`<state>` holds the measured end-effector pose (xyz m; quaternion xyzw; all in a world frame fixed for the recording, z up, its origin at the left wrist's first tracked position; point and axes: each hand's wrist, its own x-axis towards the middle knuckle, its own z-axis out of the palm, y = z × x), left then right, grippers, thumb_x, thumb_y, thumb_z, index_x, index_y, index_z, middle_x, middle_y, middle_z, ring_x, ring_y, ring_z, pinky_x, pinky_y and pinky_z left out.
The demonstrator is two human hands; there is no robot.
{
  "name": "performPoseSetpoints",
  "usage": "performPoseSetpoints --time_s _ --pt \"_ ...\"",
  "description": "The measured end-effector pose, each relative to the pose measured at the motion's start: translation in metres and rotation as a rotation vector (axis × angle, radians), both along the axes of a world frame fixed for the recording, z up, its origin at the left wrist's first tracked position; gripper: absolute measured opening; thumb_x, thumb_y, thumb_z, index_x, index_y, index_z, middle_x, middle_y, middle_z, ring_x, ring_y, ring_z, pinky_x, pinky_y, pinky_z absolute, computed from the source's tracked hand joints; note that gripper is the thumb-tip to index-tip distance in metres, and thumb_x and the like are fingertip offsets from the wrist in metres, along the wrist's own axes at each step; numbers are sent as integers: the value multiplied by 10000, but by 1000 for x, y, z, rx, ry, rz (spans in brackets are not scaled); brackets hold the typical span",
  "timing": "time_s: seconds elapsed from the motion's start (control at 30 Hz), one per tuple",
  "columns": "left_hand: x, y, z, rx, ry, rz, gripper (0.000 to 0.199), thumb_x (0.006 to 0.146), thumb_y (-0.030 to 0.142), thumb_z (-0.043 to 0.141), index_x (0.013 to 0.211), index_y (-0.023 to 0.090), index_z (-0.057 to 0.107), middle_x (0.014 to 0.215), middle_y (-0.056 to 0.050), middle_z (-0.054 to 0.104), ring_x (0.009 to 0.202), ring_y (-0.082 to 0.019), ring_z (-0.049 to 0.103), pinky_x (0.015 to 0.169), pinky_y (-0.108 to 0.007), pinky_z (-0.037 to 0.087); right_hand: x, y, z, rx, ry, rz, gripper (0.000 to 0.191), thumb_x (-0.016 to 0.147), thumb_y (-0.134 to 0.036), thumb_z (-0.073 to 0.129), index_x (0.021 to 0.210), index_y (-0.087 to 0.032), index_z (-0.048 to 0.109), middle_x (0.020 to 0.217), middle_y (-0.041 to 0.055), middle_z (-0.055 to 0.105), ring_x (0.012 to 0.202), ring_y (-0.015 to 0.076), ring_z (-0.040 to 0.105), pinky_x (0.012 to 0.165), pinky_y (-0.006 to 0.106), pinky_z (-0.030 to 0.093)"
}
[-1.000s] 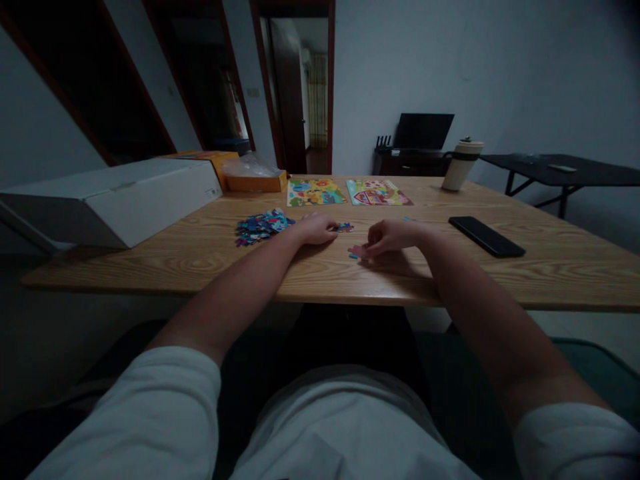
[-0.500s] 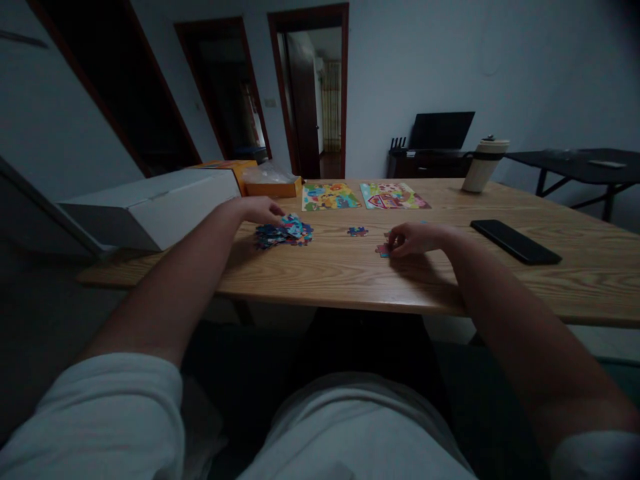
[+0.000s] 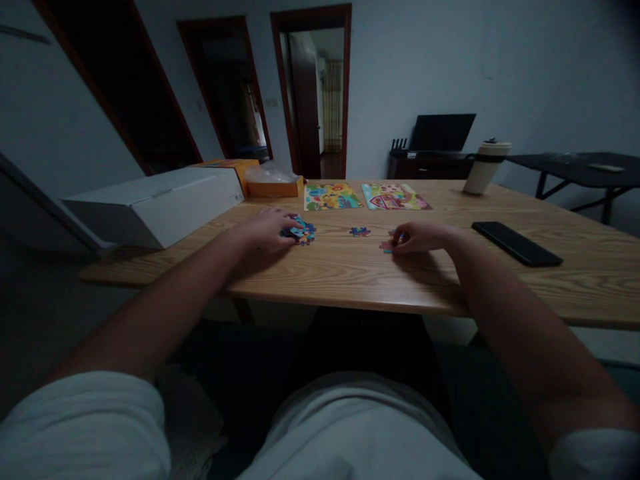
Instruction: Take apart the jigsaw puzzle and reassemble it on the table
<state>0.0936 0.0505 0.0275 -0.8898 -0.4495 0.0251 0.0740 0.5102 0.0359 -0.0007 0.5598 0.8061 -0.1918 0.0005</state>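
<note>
over at the desk (image 3: 325,277), the left hand (image 3: 270,227) is resting, fingers curled, over the puzzle pile (image 3: 307,233), which is peeking out just right of its fingertips; i can't tell whether it is gripping anything. the right hand (image 3: 420,238), well apart, is pinching narrowly at a pinkish piece (image 3: 386,247) lying to its left. a small cluster of pieces (image 3: 360,232) is sitting between, nearer the right hand, its long axis running sideways. behind, an orange tray (image 3: 275,189) is holding clear plastic (image 3: 267,173); a white box (image 3: 195,200) is hiding its contents.
</note>
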Motion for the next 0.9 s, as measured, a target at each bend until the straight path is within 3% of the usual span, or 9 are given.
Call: performPoseSetpoints --time_s 0.13,0.3,0.5,0.63,0.73,0.9 --pt "31 -1 -6 18 108 -125 345 904 412 565 1173 283 738 1398 -69 600 1261 -291 513 1070 -434 352 2 0 1 3 -2 0 401 764 -508 739 1040 -217 741 1019 85 752 906 265 673 778 343 496" --pt "36 -2 -8 111 143 -221 249 900 314 554 981 226 773 1139 -80 719 1081 -246 604 956 -365 403 2 0 1 36 -8 -27 394 792 -497 727 1070 -217 725 1041 85 750 914 259 675 784 338 489" --pt "63 -38 -17 191 -50 -369 252 936 282 524 960 193 759 1007 -88 750 973 -221 651 946 -367 414 -2 0 -2 15 36 36 470 721 -550 774 1066 -234 729 1052 73 743 915 267 673 750 333 486" --pt "99 -67 -22 53 -153 -447 278 974 305 506 1031 200 757 1024 -81 752 940 -199 678 857 -300 454 -7 -2 -3 -43 96 138 505 682 -550 799 1084 -250 734 1056 53 742 925 257 674 761 316 489" --pt "112 -76 -21 -80 -169 -451 306 975 365 524 1133 203 729 1125 -79 731 991 -197 673 842 -271 456 0 0 2 -60 145 176 542 719 -573 766 1153 -250 726 1043 58 739 905 245 671 755 312 493" --pt "107 -67 -12 -232 -182 -294 363 956 451 533 1123 182 712 1039 -79 733 898 -203 669 754 -266 451 34 16 5 154 190 -53 507 857 -439 658 1293 -181 668 1101 108 728 938 232 666 775 302 498"
